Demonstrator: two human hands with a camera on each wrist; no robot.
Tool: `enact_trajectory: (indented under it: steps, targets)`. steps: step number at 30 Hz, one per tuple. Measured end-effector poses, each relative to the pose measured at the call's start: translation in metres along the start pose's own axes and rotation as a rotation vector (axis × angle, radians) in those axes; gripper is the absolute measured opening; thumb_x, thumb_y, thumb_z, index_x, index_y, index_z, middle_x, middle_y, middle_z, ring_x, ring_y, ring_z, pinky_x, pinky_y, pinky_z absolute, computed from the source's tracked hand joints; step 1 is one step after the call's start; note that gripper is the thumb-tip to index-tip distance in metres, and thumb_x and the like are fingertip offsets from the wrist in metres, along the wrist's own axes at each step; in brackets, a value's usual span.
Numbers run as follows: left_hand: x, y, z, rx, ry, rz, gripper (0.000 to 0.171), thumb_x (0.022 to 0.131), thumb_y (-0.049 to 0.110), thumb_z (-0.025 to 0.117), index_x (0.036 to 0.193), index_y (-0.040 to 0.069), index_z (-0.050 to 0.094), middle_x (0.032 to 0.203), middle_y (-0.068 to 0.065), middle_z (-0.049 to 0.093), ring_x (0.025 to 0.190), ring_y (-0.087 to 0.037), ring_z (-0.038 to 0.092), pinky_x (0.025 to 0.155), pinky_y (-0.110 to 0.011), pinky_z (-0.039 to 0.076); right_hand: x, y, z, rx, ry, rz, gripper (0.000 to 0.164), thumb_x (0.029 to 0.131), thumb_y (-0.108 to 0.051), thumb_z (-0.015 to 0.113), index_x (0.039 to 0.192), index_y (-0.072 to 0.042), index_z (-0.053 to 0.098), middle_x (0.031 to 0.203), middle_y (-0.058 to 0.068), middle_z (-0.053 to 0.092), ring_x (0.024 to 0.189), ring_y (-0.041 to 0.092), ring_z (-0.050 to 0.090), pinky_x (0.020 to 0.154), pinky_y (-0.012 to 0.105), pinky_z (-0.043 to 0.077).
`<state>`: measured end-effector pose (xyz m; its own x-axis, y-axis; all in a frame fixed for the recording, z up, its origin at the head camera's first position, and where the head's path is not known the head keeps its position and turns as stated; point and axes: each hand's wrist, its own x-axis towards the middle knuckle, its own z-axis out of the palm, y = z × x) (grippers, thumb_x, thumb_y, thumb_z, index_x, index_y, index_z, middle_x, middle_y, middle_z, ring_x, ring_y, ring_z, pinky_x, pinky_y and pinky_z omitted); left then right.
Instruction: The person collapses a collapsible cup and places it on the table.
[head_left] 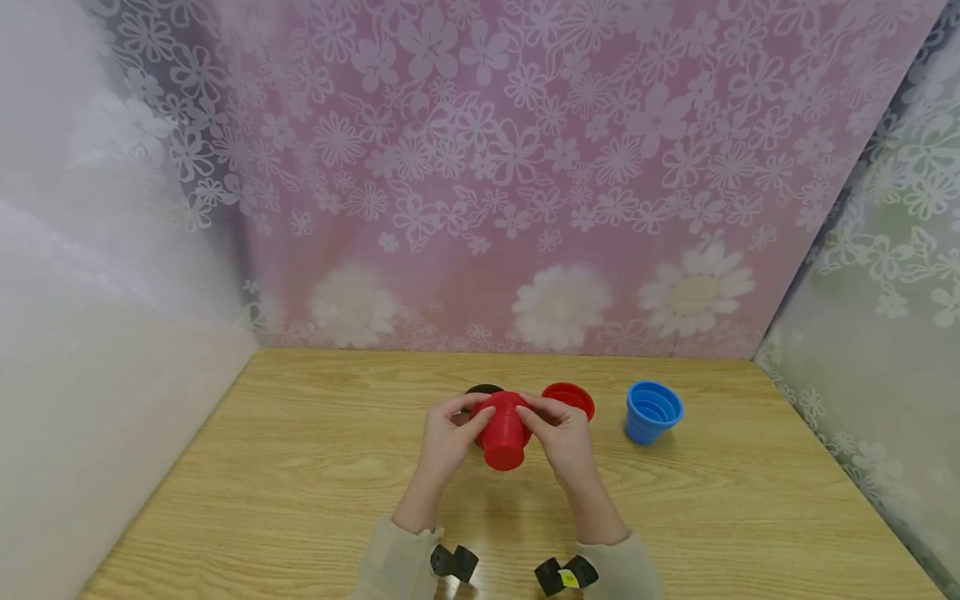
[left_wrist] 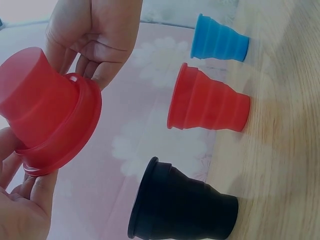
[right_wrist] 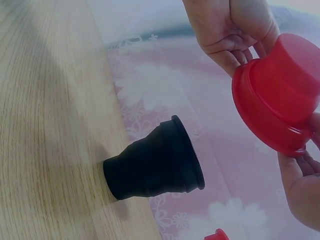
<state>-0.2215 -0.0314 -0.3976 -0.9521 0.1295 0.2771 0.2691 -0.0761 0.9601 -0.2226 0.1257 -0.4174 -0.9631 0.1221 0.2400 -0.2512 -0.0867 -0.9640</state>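
Both hands hold a red collapsible silicone cup (head_left: 504,437) above the table, its base tipped toward the head camera and its rim turned away. My left hand (head_left: 444,435) pinches the rim's left side between thumb and fingers. On the opposite side my right hand (head_left: 564,437) grips the rim the same way. The cup's wall looks partly folded, with a wide band round the rim in the left wrist view. Behind it stands a black collapsible cup (right_wrist: 152,162), mostly hidden in the head view. A second red cup (left_wrist: 207,100) stands upright, farther right.
A blue collapsible cup (head_left: 652,412) stands upright at the right of the row. The wooden table (head_left: 315,467) ends at a pink flowered curtain (head_left: 480,250) behind. A pale wall (head_left: 112,333) rises at the left and a flowered sheet (head_left: 885,350) hangs at the right.
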Motion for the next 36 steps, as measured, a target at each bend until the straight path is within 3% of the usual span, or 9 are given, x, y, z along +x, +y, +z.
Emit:
enact_trajectory:
  steps: [14, 28, 36]
  targets:
    - [-0.0019, 0.0002, 0.0004, 0.120, 0.017, 0.135, 0.017, 0.080, -0.003, 0.061, 0.095, -0.010, 0.064, 0.084, -0.019, 0.058, 0.072, -0.028, 0.059, 0.060, -0.023, 0.051, -0.0021, 0.0016, 0.0023, -0.062, 0.004, -0.069, 0.025, 0.078, 0.001, 0.064, 0.101, 0.011, 0.062, 0.095, 0.023, 0.062, 0.076, 0.015, 0.062, 0.067, 0.028, 0.051]
    - [-0.0025, 0.0009, 0.0014, 0.197, 0.040, 0.166, 0.015, 0.080, -0.002, 0.062, 0.093, -0.009, 0.065, 0.083, -0.017, 0.058, 0.064, -0.022, 0.056, 0.052, -0.022, 0.049, -0.0036, -0.0004, 0.0034, -0.108, 0.028, -0.107, 0.022, 0.077, 0.001, 0.065, 0.098, 0.009, 0.064, 0.093, 0.022, 0.063, 0.073, 0.013, 0.062, 0.065, 0.026, 0.051]
    - [-0.0018, 0.0016, 0.0022, 0.199, 0.053, 0.182, 0.014, 0.080, -0.003, 0.062, 0.092, -0.009, 0.065, 0.082, -0.016, 0.058, 0.058, -0.019, 0.056, 0.049, -0.035, 0.051, -0.0022, 0.0002, 0.0039, -0.138, 0.040, -0.096, 0.021, 0.078, 0.000, 0.065, 0.098, 0.008, 0.065, 0.093, 0.020, 0.063, 0.074, 0.014, 0.062, 0.065, 0.025, 0.051]
